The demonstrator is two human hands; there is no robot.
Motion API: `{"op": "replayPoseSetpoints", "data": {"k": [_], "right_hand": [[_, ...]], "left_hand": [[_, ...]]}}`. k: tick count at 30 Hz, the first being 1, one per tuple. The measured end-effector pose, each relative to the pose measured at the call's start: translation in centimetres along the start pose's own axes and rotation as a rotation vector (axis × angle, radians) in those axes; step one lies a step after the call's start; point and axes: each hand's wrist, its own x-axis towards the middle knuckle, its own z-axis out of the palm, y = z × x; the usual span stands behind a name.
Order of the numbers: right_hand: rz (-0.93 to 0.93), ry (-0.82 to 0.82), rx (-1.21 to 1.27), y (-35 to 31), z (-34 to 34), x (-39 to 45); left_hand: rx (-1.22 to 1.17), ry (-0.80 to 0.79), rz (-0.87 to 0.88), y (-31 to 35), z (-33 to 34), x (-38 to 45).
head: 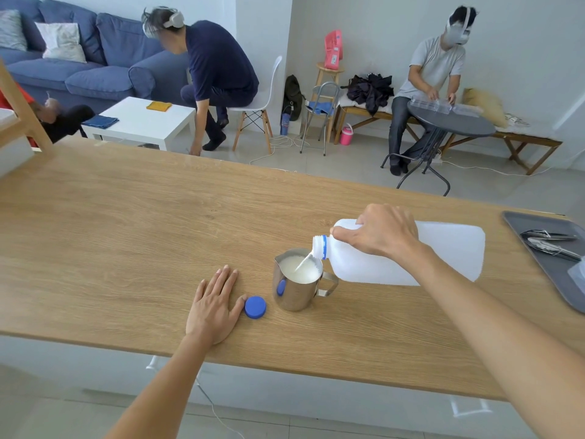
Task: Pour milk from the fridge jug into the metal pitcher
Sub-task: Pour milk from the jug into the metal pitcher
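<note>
My right hand (383,231) grips the handle of a white plastic milk jug (443,251), tipped on its side with its blue-ringed mouth to the left. A thin stream of milk runs from the mouth into the metal pitcher (297,291), which stands upright on the wooden table (126,232), its handle to the right and milk near its rim. The jug's blue cap (255,307) lies on the table just left of the pitcher. My left hand (215,304) rests flat on the table, fingers spread, its thumb touching the cap.
A grey tray (550,270) with metal utensils sits at the table's right edge. Beyond the table are two seated people, a white coffee table (142,125), a blue sofa (82,58), chairs and a round dark table (452,118).
</note>
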Motion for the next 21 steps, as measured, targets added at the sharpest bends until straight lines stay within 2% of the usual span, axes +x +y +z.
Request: {"op": "replayPoseSetpoints", "data": {"k": [5, 12, 21], "right_hand": [[0.058, -0.016, 0.156, 0.7, 0.3, -0.5], [0.202, 0.026, 0.591, 2.9, 1.2, -1.1], [0.403, 0.191, 1.082, 4.8, 3.4, -3.4]], "left_hand": [[0.003, -0.006, 0.002, 0.0, -0.1, 0.0], [0.005, -0.01, -0.006, 0.1, 0.0, 0.0], [0.01, -0.014, -0.009, 0.3, -0.2, 0.0]]}}
